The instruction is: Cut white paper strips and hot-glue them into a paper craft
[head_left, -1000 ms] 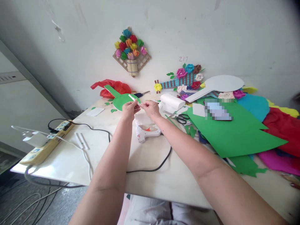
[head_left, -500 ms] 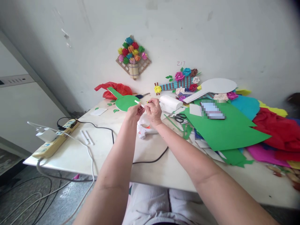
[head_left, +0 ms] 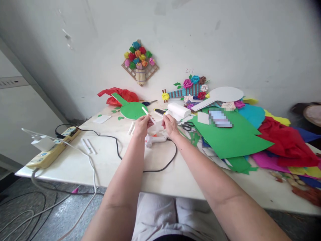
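Observation:
My left hand (head_left: 142,125) pinches a narrow white strip (head_left: 144,110), which slants up to the left past the fingertips. A short gap to the right of it is my right hand (head_left: 170,125), its fingers curled together; what they hold, if anything, is hidden. Just beyond the right fingers lies a black and yellow pen-like tool (head_left: 158,111). Below the hands, a white glue gun (head_left: 156,139) rests on the table with its black cord trailing. Behind my left hand is a green round piece with a handle (head_left: 132,109).
Scissors (head_left: 188,126) and a white roll (head_left: 178,110) lie right of the hands. Green sheets (head_left: 225,140) carry a phone (head_left: 220,118). At left are two white strips (head_left: 88,146) and a power strip (head_left: 54,147). Paper flowers (head_left: 137,57) hang on the wall.
My right hand has moved away from the white strip and my left hand, opening a gap between them. The view has shifted slightly, and more of the glue gun and pen-like tool shows.

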{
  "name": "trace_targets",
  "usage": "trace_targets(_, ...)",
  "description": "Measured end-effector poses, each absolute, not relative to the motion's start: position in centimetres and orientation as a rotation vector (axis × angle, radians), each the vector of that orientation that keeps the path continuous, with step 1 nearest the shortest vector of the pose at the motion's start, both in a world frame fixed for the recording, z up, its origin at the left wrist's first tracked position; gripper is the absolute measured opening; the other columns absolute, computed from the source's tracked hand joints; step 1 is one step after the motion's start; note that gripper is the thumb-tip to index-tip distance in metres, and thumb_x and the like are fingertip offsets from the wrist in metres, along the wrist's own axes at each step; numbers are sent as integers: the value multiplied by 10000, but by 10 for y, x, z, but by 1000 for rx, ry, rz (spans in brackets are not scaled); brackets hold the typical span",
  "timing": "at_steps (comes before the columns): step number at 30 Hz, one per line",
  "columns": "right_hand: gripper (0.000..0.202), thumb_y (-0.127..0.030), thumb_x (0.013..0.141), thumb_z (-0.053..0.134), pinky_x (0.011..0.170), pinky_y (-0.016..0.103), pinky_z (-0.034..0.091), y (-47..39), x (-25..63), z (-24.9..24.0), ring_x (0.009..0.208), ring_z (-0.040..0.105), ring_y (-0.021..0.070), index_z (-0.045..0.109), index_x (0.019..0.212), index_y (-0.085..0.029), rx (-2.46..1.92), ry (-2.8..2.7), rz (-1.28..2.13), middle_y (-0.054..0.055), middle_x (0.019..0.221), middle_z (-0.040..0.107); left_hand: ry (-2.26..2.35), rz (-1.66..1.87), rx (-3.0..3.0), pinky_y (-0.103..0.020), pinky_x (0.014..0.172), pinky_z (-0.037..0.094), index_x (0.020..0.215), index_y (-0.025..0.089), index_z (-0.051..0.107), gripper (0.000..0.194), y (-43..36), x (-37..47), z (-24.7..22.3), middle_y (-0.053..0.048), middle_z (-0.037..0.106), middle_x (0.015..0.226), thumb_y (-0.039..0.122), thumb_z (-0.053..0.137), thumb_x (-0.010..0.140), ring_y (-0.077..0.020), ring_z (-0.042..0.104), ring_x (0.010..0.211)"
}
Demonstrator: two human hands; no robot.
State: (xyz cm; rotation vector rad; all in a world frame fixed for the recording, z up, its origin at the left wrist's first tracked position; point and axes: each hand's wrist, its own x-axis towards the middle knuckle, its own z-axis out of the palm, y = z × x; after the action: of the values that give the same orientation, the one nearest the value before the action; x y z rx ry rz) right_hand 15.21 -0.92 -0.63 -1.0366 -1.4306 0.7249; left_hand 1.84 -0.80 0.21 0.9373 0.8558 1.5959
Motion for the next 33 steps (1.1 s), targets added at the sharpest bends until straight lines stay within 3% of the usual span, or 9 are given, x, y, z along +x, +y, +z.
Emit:
trace_targets(3, 325, -430, 814, 408, 418, 201, 343, -9, 158, -13, 379, 391, 69, 459, 596, -195, -1023, -1446, 869, -39, 490, 478, 861, 1604, 981, -204, 530, 450, 663, 129, 558, 304, -7, 22, -2, 9, 567, 558, 381, 722, 616, -67, 526, 480)
trace_targets(12, 180, -330, 700, 562, 429, 199, 357, -14, 158, -10, 399, 430, 65, 600, 664, -158, -956, -1487, 880, -23, 540, 560, 916, 1497, 1052, -194, 430, 394, 626, 136, 550, 336, -12, 27, 0, 20, 527, 475, 411, 736, 572, -68, 472, 395)
trace_targets(18, 208, -335, 686, 585, 432, 206, 350, -19, 161, -5, 394, 412, 65, 570, 583, -155, -922, -1526, 909, -27, 499, 535, 931, 1479, 1062, -199, 428, 380, 612, 146, 546, 351, -15, 27, 1, 26, 511, 475, 426, 747, 544, -74, 471, 408)
trace_targets(23, 144, -264, 703, 551, 421, 192, 338, -21, 168, -1, 404, 405, 52, 605, 660, -138, -921, -1536, 1043, -28, 540, 554, 898, 1450, 1140, -194, 503, 413, 684, 139, 604, 351, -15, 28, -1, 10, 555, 565, 440, 734, 559, -81, 520, 513)
trace_targets(29, 128, -235, 684, 557, 412, 187, 357, -20, 176, 0, 399, 421, 49, 607, 642, -125, -879, -1533, 1239, -19, 545, 573, 869, 1455, 1189, -159, 427, 339, 726, 135, 617, 324, -12, 29, -4, 15, 535, 573, 419, 711, 600, -63, 484, 500)
trace_targets(33, 145, -244, 679, 568, 409, 193, 376, -20, 178, 0, 397, 447, 55, 617, 630, -116, -855, -1586, 1291, -4, 555, 596, 846, 1443, 1190, -166, 435, 365, 724, 135, 600, 325, -12, 31, -5, 19, 527, 579, 411, 715, 595, -57, 472, 490)
